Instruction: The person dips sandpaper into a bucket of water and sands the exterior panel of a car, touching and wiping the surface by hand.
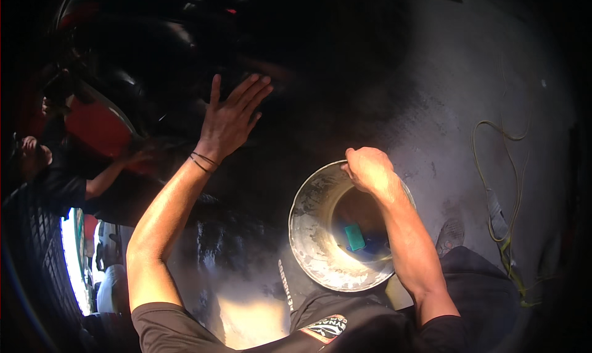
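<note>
My left hand (237, 112) is held flat with fingers spread over the dark glossy panel (142, 44) of what looks like a vehicle body; I cannot tell whether it touches it. My right hand (367, 168) grips the rim of a round, scuffed bucket (308, 229) in front of me, tilted toward my view. Inside the bucket lies a green rectangular block (354, 236), like a sponge, in dark liquid at the bottom.
A person (49, 180) in dark clothing, perhaps a reflection, shows at the left with an arm raised. Grey floor (444, 81) runs along the right, with a looped yellowish cord (475, 143) on it. My shoe (451, 232) is beside the bucket.
</note>
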The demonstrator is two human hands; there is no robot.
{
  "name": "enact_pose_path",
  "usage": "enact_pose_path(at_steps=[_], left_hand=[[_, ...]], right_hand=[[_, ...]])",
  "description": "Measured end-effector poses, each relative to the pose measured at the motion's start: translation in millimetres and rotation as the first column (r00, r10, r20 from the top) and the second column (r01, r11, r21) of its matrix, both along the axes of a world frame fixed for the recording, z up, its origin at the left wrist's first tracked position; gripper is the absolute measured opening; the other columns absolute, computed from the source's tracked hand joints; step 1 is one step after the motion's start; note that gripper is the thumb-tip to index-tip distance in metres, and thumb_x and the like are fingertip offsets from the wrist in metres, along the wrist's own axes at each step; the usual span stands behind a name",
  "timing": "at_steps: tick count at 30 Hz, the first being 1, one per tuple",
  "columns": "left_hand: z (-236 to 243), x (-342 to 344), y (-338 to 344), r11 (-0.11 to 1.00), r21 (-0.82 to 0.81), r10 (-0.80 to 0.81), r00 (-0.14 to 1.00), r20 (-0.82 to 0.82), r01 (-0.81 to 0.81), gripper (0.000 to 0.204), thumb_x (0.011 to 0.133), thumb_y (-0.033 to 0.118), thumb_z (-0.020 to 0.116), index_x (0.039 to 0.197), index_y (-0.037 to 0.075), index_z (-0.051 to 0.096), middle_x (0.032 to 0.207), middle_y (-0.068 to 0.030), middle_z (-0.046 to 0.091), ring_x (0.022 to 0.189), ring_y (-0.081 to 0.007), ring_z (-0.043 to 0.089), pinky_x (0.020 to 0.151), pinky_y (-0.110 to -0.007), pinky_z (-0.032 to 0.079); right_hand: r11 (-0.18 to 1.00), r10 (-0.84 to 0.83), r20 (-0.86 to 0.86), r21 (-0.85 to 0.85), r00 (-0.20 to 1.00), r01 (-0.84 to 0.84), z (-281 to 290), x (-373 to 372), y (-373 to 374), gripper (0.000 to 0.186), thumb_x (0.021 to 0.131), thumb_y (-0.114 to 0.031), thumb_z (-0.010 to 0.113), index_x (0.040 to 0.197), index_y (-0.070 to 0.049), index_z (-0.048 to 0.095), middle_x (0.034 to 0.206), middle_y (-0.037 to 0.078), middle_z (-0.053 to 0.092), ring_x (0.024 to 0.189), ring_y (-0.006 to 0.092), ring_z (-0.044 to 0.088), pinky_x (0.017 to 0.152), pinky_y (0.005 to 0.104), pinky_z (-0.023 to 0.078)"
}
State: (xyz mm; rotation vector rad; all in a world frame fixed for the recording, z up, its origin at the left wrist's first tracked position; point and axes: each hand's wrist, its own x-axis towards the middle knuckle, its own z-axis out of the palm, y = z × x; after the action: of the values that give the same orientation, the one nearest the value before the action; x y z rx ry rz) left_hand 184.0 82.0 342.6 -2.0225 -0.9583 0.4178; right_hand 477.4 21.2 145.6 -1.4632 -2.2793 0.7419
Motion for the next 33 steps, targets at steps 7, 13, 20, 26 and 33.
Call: enact_pose_path(at_steps=[7,13,20,26,33], left_hand=[[10.9,93.9,80.1,0.975,0.124,-0.191,0.98,0.064,0.182,0.059,0.11,0.035,0.064,0.167,0.025,0.051,0.174,0.0076,0.047,0.164,-0.0125,0.035,0.135,-0.074,0.0],[49.5,-30.1,-19.4,0.996,0.077,-0.058,0.991,0.118,0.049,0.073,0.106,0.035,0.07,0.173,0.029,0.041,0.182,0.0085,0.033,0.169,-0.0127,0.026,0.134,-0.075,0.001],[59.1,28.8,24.6,0.984,0.105,-0.154,0.98,0.129,0.141,0.07,0.105,0.036,0.069,0.17,0.023,0.047,0.18,0.0029,0.037,0.169,-0.0169,0.028,0.134,-0.075,0.004],[45.1,164.8,87.5,0.977,0.212,0.013,0.972,-0.233,0.037,0.061,0.116,0.037,0.045,0.166,0.003,0.049,0.18,-0.0168,0.036,0.17,-0.035,0.024,0.136,-0.072,0.002],[49.7,21.8,-15.0,0.997,0.015,-0.073,0.972,0.223,0.071,0.072,0.101,0.021,0.07,0.169,0.02,0.047,0.18,-0.0022,0.037,0.168,-0.0244,0.03,0.134,-0.07,0.015]], right_hand=[[0.998,0.03,-0.02,0.05,0.999,-0.029,10.6,-1.7,2.5,0.04,0.107,-0.036,0.069,0.099,0.003,0.075,0.089,0.026,0.077,0.093,0.0447,0.077,0.085,0.0557,0.062],[0.999,-0.002,-0.019,0.049,1.0,0.003,3.8,-2.1,-1.0,0.035,0.106,-0.032,0.07,0.097,0.002,0.071,0.086,0.028,0.075,0.091,0.049,0.075,0.081,0.0595,0.06],[0.996,-0.015,0.004,0.093,1.0,0.014,-5.9,-10.0,-4.5,0.034,0.104,-0.03,0.072,0.096,0.003,0.069,0.084,0.028,0.074,0.089,0.0485,0.075,0.079,0.059,0.059],[0.997,-0.026,-0.034,0.068,0.999,0.028,-4.9,15.7,-4.8,0.032,0.104,-0.03,0.071,0.099,0.001,0.074,0.088,0.025,0.076,0.092,0.0471,0.076,0.082,0.0573,0.06],[0.999,-0.002,-0.054,0.049,0.999,0.005,10.1,5.9,3.0,0.032,0.102,-0.032,0.074,0.1,0.001,0.077,0.093,0.027,0.077,0.094,0.0469,0.076,0.085,0.0564,0.06]])
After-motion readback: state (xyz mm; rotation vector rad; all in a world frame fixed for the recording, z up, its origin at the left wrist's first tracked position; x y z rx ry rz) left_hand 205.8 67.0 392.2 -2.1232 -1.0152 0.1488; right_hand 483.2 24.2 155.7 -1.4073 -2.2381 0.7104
